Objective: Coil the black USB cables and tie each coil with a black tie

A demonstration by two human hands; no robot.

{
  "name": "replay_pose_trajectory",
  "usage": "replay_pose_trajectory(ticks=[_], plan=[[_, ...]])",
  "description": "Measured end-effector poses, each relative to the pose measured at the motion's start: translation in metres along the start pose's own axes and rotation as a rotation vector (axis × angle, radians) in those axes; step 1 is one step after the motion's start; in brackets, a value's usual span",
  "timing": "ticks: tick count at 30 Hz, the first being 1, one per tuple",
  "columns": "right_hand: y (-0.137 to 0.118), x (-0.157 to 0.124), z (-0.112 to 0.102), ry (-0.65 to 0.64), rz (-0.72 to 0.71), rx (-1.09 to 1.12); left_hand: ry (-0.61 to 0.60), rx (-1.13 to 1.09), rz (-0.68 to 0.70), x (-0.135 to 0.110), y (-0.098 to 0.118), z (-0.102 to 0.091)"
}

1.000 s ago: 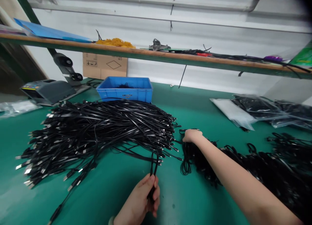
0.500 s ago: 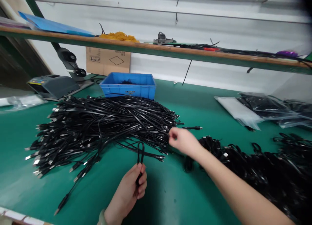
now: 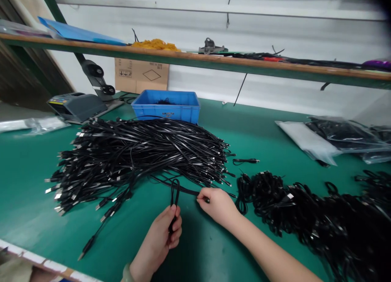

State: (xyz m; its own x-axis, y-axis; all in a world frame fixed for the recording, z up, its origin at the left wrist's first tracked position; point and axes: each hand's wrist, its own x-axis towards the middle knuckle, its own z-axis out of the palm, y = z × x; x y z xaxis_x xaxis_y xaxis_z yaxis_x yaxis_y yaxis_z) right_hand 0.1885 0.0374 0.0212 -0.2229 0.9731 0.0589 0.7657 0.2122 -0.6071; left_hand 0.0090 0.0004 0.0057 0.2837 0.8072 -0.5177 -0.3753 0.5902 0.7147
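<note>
A big heap of loose black cables (image 3: 140,156) with metal plugs lies on the green table (image 3: 214,249). My left hand (image 3: 163,237) is closed on a folded loop of one black cable (image 3: 174,192), held upright near the table's front. My right hand (image 3: 216,204) pinches the far end of that same cable just right of the loop, at the heap's near edge. To the right stretches a pile of coiled, bundled cables (image 3: 305,217).
A blue bin (image 3: 166,106) stands behind the heap, with a cardboard box (image 3: 141,75) under the shelf (image 3: 214,62). A grey machine (image 3: 76,106) sits at back left. Plastic bags of cables (image 3: 336,137) lie at back right. A single cable (image 3: 246,161) lies apart.
My right hand left the coiled pile, swept left and toward me, and now pinches the cable's end. The left hand kept its loop and shifted slightly left.
</note>
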Motion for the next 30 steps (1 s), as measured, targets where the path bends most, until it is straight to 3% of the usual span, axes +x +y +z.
replay_pose_trajectory(ticks=[12, 14, 17, 19, 24, 27, 30], plan=[[0.008, -0.019, 0.036, 0.177, 0.039, 0.302, 0.020, 0.112, 0.019, 0.004, -0.001, 0.006], [0.000, -0.019, 0.037, 0.160, 0.077, 0.420, 0.092, 0.302, 0.103, 0.006, -0.003, 0.007], [-0.015, -0.017, 0.033, 0.030, 0.286, 0.890, 0.230, 0.740, 0.353, 0.007, -0.007, 0.009], [-0.023, -0.015, 0.028, -0.065, 0.431, 1.171, 0.247, 1.002, 0.456, 0.005, -0.007, 0.012], [-0.026, -0.012, 0.014, -0.216, 0.548, 1.165, 0.134, 1.451, 0.456, -0.007, -0.002, 0.018], [-0.027, -0.013, 0.013, -0.248, 0.580, 1.095, 0.080, 1.329, 0.477, -0.012, 0.001, 0.020], [-0.031, -0.016, 0.014, -0.203, 0.519, 1.008, 0.044, 0.871, 0.375, -0.010, 0.000, 0.022]])
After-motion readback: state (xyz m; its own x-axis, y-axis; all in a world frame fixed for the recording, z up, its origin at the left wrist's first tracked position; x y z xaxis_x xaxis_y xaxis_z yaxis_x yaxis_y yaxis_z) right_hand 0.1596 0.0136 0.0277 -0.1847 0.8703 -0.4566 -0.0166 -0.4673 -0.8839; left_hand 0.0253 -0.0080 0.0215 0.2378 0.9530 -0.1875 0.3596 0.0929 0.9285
